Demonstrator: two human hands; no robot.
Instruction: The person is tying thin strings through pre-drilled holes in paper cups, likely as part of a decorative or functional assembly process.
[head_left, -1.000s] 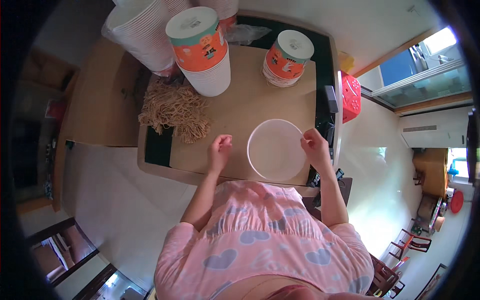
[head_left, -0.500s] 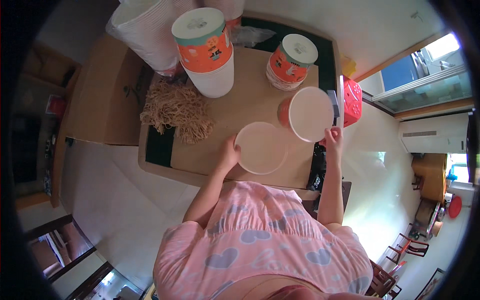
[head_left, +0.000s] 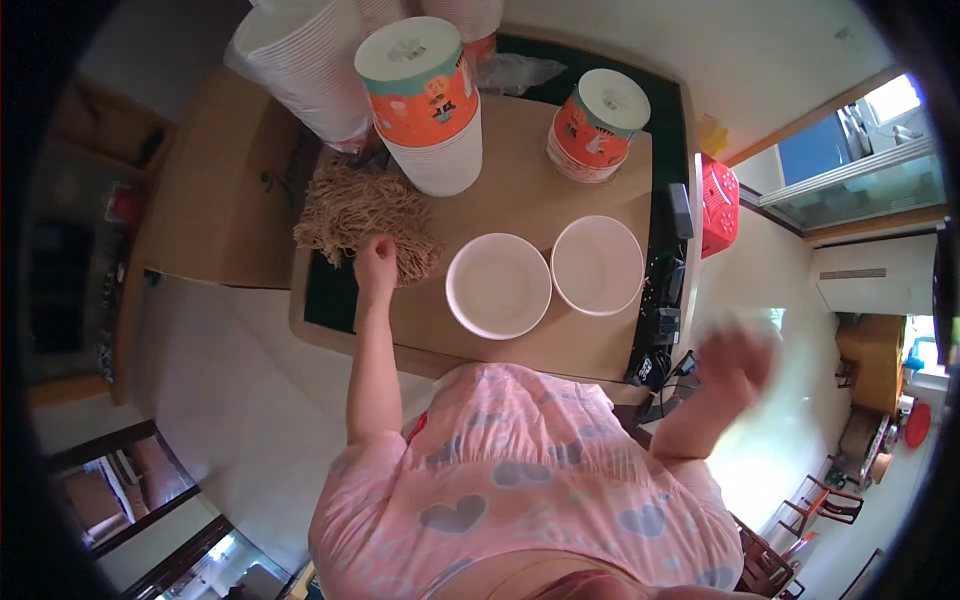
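1. Your left hand (head_left: 375,262) is stretched out over the worktop (head_left: 520,190) and rests on the near edge of the pile of tan dried noodles (head_left: 365,215). The fingers are curled down into the strands, but you cannot tell from this view whether they have closed on a bunch or only press on it.
2. Your right hand (head_left: 738,362) is off the worktop, raised in the air past its right near corner. It is blurred; the fingers look spread and it holds nothing.
3. The noodle pile lies at the left of the brown worktop surface, partly over the dark green strip along its left edge, just in front of the tall stack of cups.
4. Two white bowls sit side by side in front of you, rims touching or nearly so. The left bowl (head_left: 498,286) is nearer you and just right of the noodles; the right bowl (head_left: 597,265) stands close to the worktop's right edge. Both look empty.
5. Behind the noodles stands a tall white stack of cups topped by an orange printed cup with a pale lid (head_left: 420,85). A shorter orange lidded cup (head_left: 598,125) stands behind the right bowl.
6. At the far left, a leaning stack of white containers (head_left: 305,65) overhangs the brown cardboard box (head_left: 215,185) beside the worktop.
7. A red basket (head_left: 718,205) sits just beyond the worktop's right edge.
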